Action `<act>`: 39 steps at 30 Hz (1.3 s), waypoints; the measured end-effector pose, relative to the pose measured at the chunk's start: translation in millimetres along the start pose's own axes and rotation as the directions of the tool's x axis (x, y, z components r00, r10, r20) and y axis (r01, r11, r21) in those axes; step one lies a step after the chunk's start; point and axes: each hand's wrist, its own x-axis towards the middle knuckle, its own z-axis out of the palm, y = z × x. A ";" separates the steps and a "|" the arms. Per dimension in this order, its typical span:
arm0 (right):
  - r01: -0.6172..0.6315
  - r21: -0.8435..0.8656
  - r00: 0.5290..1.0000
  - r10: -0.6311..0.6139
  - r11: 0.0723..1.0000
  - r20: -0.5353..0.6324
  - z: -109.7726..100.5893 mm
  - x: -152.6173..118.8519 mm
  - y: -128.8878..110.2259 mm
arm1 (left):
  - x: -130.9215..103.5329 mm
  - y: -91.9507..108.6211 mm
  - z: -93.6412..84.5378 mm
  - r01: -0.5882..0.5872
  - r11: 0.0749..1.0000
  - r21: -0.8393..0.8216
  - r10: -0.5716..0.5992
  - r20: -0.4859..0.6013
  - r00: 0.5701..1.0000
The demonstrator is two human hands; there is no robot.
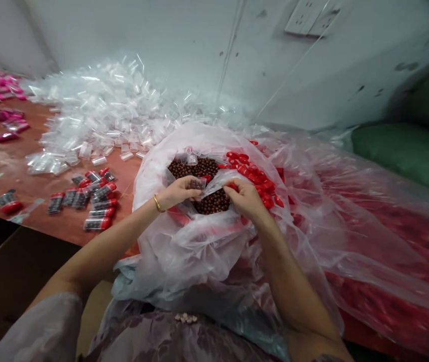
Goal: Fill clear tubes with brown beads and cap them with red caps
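Note:
Over an opened white plastic bag [195, 246] of dark brown beads [212, 202], both hands work close together. My left hand [180, 193] pinches a small clear container [198, 184] with dark contents. At its right, my right hand [241, 197] is closed with the fingertips round a small red cap [233, 186], mostly hidden by the fingers. A flap of clear plastic [218, 182] lies between the hands. Loose red caps [255, 177] are heaped on the bag's right side, and a few clear containers [192, 159] rest on the beads.
A large pile of clear containers [112, 100] stands against the wall. Filled red-capped containers [99, 203] lie on the reddish table [67, 226] at left, pink ones [5, 90] farther off. A big plastic bag of red pieces [395, 226] spreads at right, near a green object [403, 156].

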 end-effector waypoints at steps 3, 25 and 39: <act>0.151 -0.287 0.965 -0.079 0.946 0.249 -2.0 -1.0 -13.2 | -2.1 3.8 0.6 -0.040 0.998 -0.041 0.040 -0.016 0.999; 0.140 0.095 0.989 -0.144 0.986 0.030 21.8 28.3 -69.6 | -3.1 -6.7 2.5 -0.175 0.985 0.012 0.175 -0.016 0.984; -0.292 0.344 0.926 0.354 0.892 -0.131 14.5 0.7 -29.5 | -2.9 -6.9 2.7 -0.153 0.988 0.000 0.153 0.022 0.988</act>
